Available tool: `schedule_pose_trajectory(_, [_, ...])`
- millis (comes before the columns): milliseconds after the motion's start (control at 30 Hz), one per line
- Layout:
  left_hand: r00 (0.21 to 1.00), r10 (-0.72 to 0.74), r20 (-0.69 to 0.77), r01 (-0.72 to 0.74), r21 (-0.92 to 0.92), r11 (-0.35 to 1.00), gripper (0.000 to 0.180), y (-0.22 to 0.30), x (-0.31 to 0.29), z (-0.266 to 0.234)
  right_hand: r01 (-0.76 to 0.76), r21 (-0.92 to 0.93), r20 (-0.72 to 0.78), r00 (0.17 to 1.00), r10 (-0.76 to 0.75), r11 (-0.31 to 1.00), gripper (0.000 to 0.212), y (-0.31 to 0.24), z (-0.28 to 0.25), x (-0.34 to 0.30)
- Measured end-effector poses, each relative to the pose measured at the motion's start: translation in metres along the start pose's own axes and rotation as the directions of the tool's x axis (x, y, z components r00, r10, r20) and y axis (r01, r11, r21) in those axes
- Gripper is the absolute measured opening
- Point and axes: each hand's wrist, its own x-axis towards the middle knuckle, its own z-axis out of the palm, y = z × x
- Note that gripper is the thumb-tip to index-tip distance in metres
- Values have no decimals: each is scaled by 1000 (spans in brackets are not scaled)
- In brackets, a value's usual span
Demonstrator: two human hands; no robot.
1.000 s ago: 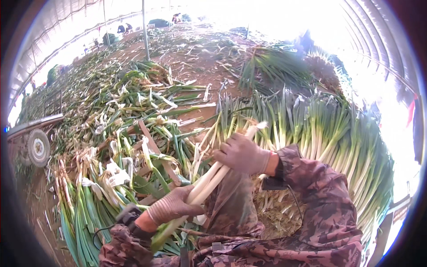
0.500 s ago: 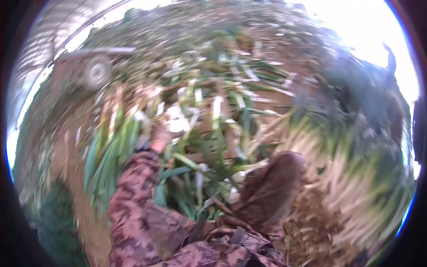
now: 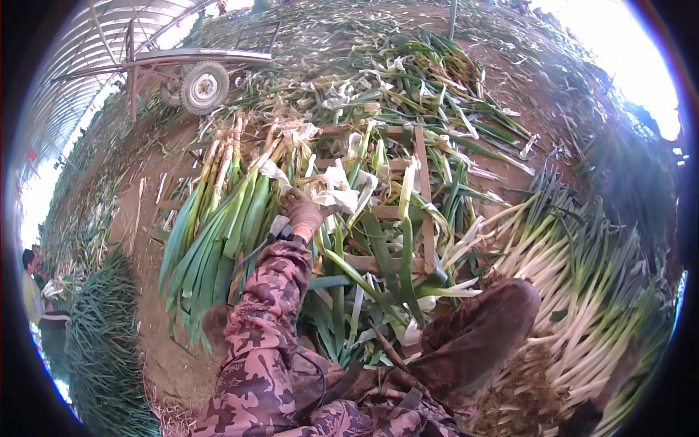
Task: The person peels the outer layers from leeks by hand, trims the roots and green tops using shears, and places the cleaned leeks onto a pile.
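My left hand point(image 3: 303, 211), in a thin brownish glove, reaches over the leeks from a camouflage sleeve. Its thumb points out to the right, apart from the fingers, and nothing is plainly gripped. Its fingers lie against loose white leek skins point(image 3: 335, 191). Just left of it, a bundle of leeks point(image 3: 231, 207) lies with roots away from me and green leaves towards me. Under and right of the hand, peeled leaves point(image 3: 378, 255) are strewn over a wooden frame point(image 3: 425, 197). My right hand does not show.
To the right lies a large heap of pale-stemmed leeks point(image 3: 561, 284). My bent knee point(image 3: 484, 317) is between it and the frame. A two-wheeled cart point(image 3: 204, 86) stands at the far left. Green leaves point(image 3: 105, 349) are piled at lower left, near another person point(image 3: 31, 288).
The view has swung and steadied, so the scene sits further right and sharper. My left hand stays by the white skins at the leek bundle's edge.
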Motion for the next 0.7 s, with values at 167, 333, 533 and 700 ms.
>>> schedule_pose_trajectory(167, [980, -118, 163, 130, -65, 989, 147, 7, 8, 6, 36, 327, 424, 887, -181, 944, 69, -226, 169, -36])
schedule_pose_trajectory(333, [925, 315, 213, -319, -16, 948, 130, 48, -15, 35, -319, 486, 720, 674, -166, 814, 80, -323, 277, -88])
schedule_pose_trajectory(533, [932, 147, 332, -260, 327, 909, 104, 131, -66, 28, -216, 505, 760, 571, -311, 836, 86, -396, 291, -123])
schedule_pose_trajectory(700, [954, 226, 199, -226, -22, 974, 28, 76, -29, 30, -351, 442, 824, 522, -219, 826, 76, -389, 269, -120])
